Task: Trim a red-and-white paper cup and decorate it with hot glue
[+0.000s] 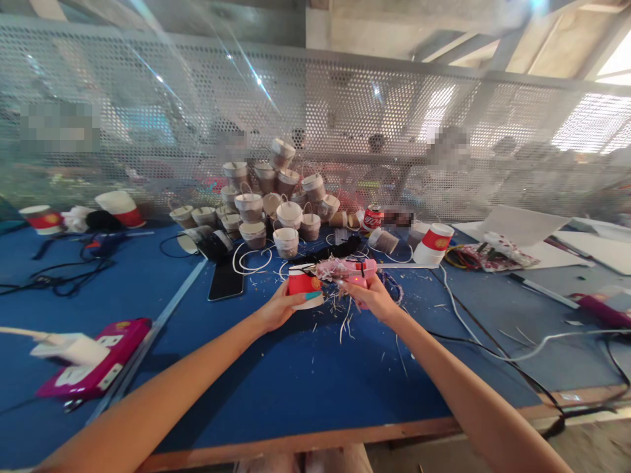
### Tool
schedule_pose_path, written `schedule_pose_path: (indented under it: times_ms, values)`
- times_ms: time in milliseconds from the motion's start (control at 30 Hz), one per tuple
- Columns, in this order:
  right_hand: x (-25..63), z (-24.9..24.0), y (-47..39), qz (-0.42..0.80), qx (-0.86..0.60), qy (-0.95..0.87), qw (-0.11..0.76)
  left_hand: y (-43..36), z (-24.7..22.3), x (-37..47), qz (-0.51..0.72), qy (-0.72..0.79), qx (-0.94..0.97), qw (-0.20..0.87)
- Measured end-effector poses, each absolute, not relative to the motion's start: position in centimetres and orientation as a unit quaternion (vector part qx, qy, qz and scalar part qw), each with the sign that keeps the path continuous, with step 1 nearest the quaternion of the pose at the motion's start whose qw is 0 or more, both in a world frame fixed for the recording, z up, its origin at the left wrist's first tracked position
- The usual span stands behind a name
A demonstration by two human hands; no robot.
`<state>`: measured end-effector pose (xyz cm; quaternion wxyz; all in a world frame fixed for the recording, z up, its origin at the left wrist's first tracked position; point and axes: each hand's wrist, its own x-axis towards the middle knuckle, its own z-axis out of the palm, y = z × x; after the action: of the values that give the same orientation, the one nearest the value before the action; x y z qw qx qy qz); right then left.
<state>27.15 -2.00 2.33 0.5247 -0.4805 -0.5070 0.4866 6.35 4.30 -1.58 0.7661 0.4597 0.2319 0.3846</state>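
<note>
The left hand (279, 307) grips a small red paper cup (302, 284) just above the blue table (296, 381), its base hidden by the fingers. The right hand (372, 297) is wrapped around a pink glue gun (362, 272), its nozzle lost in a blurred tuft of shredded paper (332, 268) by the cup's rim. Behind, a pile of cups (269, 197) is hard to make out singly.

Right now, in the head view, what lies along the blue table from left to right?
Pink power strip → black phone → left hand holding a red paper cup → right hand gripping a pink glue gun → red-banded cup lying on its side → white boards.
</note>
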Motion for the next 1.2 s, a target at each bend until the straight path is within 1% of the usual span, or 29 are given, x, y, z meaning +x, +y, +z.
schedule_pose_path:
  times_ms: [267,533,800,1200]
  values:
    - [27.25,2.15,-1.85,0.489,-0.477,-0.52,0.513,4.33,-1.61,6.42,0.388,0.233,0.467,0.76]
    - [27.6,2.14,-1.82,0.456,-0.472,-0.556,0.51,4.15,-1.26,6.42,0.384,0.246,0.457,0.763]
    - [27.48,2.13,-1.92,0.503,-0.439,-0.546,0.507,3.97,-1.1,6.52,0.39,0.235,0.461,0.762]
    - [27.5,2.05,-1.95,0.512,-0.438,-0.535,0.51,3.82,-0.83,6.61,0.388,0.262,0.454,0.758]
